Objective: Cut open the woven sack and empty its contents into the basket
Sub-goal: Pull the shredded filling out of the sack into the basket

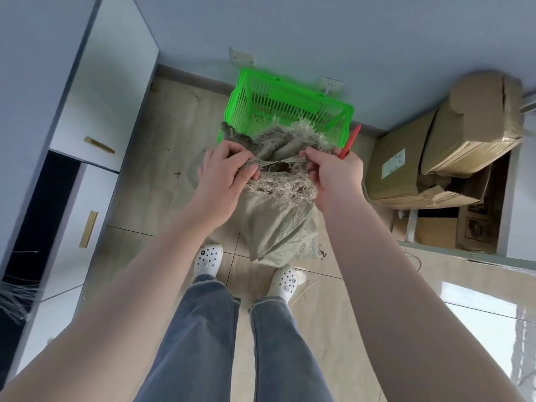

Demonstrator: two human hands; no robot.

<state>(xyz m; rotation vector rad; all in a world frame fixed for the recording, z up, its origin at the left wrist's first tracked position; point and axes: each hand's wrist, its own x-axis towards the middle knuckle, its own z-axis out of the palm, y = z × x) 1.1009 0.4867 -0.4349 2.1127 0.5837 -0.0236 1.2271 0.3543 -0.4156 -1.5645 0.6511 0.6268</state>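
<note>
Standing along the left edge, pale cabinet doors (87, 91) carry brass handles (99, 145). Left hand (223, 172), fingers curled, pinches a taut strand of the frayed mouth of the grey-green woven sack (278, 224), which stands on the tiled floor (162, 158) just ahead of two white clogs (207, 260). Behind the sack, touching its frayed top, sits the green basket (290, 91) against the wall. Right hand (333, 172) grips the strand's other end, fingers curled; a red tool (351, 140) projects beyond it, its hold unclear. Cardboard boxes (452, 146) lie at right.
</note>
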